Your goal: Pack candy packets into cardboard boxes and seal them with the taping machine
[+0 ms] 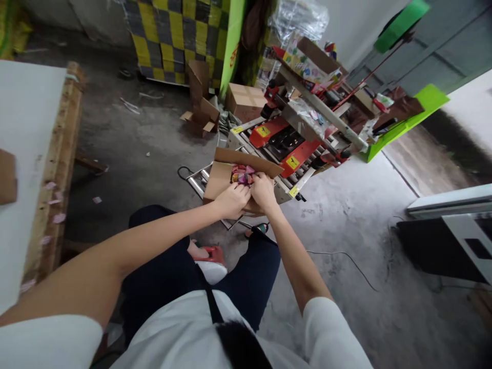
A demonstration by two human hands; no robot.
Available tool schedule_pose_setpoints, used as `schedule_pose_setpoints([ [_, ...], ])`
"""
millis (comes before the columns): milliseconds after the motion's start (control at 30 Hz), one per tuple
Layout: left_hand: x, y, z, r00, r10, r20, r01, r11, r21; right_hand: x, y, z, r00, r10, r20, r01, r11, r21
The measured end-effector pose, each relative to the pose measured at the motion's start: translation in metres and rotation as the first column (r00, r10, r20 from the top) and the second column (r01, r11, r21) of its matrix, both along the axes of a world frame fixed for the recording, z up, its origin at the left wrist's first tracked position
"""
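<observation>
A big red and metal box-taping machine (271, 129) is standing in front of the person, with its shiny rollers (198, 185) poking out toward the left. A white table (28, 97) with a rough wooden edge is standing on the left side. Behind, a tall pile of yellow and black checked packs (172, 38) is resting by the wall.

The left arm (149, 248) is bending at the elbow and slanting up to the right. The right arm (294, 251) is reaching up and a little to the left, looking straighter. Both are meeting at an open cardboard box (217, 177), which is sitting on the rollers with its far flap showing.

The left hand (233, 201) is leaning over the near side, its back facing up and its fingers curling down. The right hand (263, 190) is bending inward just beside it. Small pink and purple packets (242, 175) are lying inside the box, right by the fingertips. Whether either hand is pinching a packet, one cannot tell.
</observation>
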State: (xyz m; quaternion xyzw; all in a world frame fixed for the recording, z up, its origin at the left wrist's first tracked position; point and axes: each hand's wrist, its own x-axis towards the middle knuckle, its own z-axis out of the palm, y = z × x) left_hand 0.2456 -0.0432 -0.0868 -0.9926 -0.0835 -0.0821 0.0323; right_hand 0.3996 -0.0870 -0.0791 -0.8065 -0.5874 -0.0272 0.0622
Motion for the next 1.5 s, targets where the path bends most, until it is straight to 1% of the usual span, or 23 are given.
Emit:
schedule_pose_setpoints([
  [100, 0.001, 0.001, -0.001, 1.0, 0.018, -0.003, -0.018, 1.0, -0.013, -0.007, -0.008, -0.001, 1.0, 0.016, -0.009, -0.016, 0.999, 0.033],
  [167, 0.002, 0.003, -0.002, 0.999, 0.033, -0.013, -0.033, 0.999, -0.028, -0.011, -0.013, 0.007, 1.0, 0.014, -0.007, -0.014, 0.996, 0.084],
  [233, 0.002, 0.004, -0.002, 1.0, 0.022, -0.006, -0.023, 0.999, -0.045, -0.011, -0.015, 0.023, 1.0, 0.025, -0.013, -0.022, 0.977, 0.212],
  [333, 0.001, 0.005, -0.003, 0.999, 0.012, 0.031, -0.01, 0.998, -0.059, -0.004, -0.002, 0.054, 0.994, 0.097, -0.041, -0.07, 0.9, 0.43],
  [367, 0.001, 0.005, -0.003, 0.999, 0.018, 0.037, -0.015, 0.998, -0.061, -0.001, 0.006, 0.061, 0.991, 0.121, -0.056, -0.082, 0.883, 0.462],
  [433, 0.0, 0.004, -0.003, 0.999, 0.024, 0.032, -0.022, 0.998, -0.057, 0.001, 0.019, 0.065, 0.984, 0.142, -0.105, -0.082, 0.895, 0.439],
  [500, -0.001, 0.004, -0.004, 1.0, 0.017, 0.022, -0.016, 0.999, -0.052, -0.003, 0.02, 0.051, 0.977, 0.142, -0.158, -0.077, 0.929, 0.363],
  [567, -0.001, 0.005, -0.005, 1.0, 0.005, 0.018, -0.004, 0.999, -0.054, -0.013, 0.005, 0.026, 0.962, 0.185, -0.201, -0.115, 0.941, 0.318],
  [667, -0.001, 0.007, -0.009, 0.999, -0.021, 0.048, 0.023, 0.999, -0.038, -0.025, -0.028, -0.011, 0.934, 0.266, -0.239, -0.172, 0.92, 0.353],
  [733, -0.003, 0.007, -0.013, 0.995, -0.046, 0.092, 0.048, 0.999, -0.018, -0.027, -0.041, -0.023, 0.928, 0.278, -0.248, -0.167, 0.905, 0.391],
  [867, -0.024, 0.005, -0.017, 0.97, -0.11, 0.216, 0.111, 0.994, 0.007, -0.021, -0.039, -0.025, 0.928, 0.263, -0.264, -0.136, 0.899, 0.417],
  [933, -0.039, 0.008, -0.012, 0.962, -0.134, 0.238, 0.131, 0.991, 0.029, -0.019, -0.034, -0.023, 0.933, 0.254, -0.257, -0.131, 0.901, 0.413],
  [967, -0.045, 0.013, -0.006, 0.969, -0.11, 0.223, 0.107, 0.994, 0.025, -0.019, -0.033, -0.022, 0.934, 0.255, -0.249, -0.137, 0.902, 0.41],
  [1033, -0.05, 0.028, 0.009, 0.989, 0.015, 0.149, -0.013, 1.0, -0.017, -0.019, -0.032, -0.022, 0.934, 0.268, -0.236, -0.159, 0.905, 0.395],
  [1100, -0.043, 0.048, 0.023, 0.989, 0.149, 0.008, -0.148, 0.986, -0.073, -0.016, -0.03, -0.021, 0.927, 0.295, -0.232, -0.196, 0.908, 0.37],
  [1167, -0.03, 0.064, 0.031, 0.973, 0.184, -0.14, -0.199, 0.975, -0.102, -0.007, -0.026, -0.019, 0.913, 0.333, -0.234, -0.241, 0.905, 0.35],
  [1233, -0.015, 0.072, 0.033, 0.963, 0.189, -0.194, -0.211, 0.972, -0.101, 0.009, -0.018, -0.018, 0.904, 0.361, -0.23, -0.265, 0.894, 0.362],
  [1267, -0.008, 0.072, 0.033, 0.96, 0.215, -0.176, -0.234, 0.968, -0.091, 0.019, -0.012, -0.019, 0.908, 0.35, -0.229, -0.241, 0.886, 0.396],
  [1333, 0.005, 0.069, 0.032, 0.944, 0.315, -0.099, -0.322, 0.944, -0.074, 0.04, -0.004, -0.025, 0.931, 0.255, -0.26, -0.084, 0.845, 0.528],
  [1367, 0.013, 0.066, 0.031, 0.924, 0.377, -0.068, -0.382, 0.921, -0.076, 0.049, -0.002, -0.032, 0.934, 0.187, -0.304, 0.038, 0.795, 0.605],
  [1433, 0.03, 0.064, 0.031, 0.868, 0.495, -0.035, -0.496, 0.863, -0.097, 0.061, -0.007, -0.052, 0.89, 0.084, -0.447, 0.288, 0.658, 0.696],
  [1467, 0.04, 0.064, 0.03, 0.839, 0.544, -0.018, -0.542, 0.833, -0.112, 0.063, -0.015, -0.067, 0.849, 0.062, -0.525, 0.386, 0.607, 0.695],
  [1500, 0.052, 0.065, 0.029, 0.814, 0.581, 0.002, -0.576, 0.808, -0.128, 0.062, -0.027, -0.085, 0.799, 0.053, -0.599, 0.459, 0.59, 0.665],
])
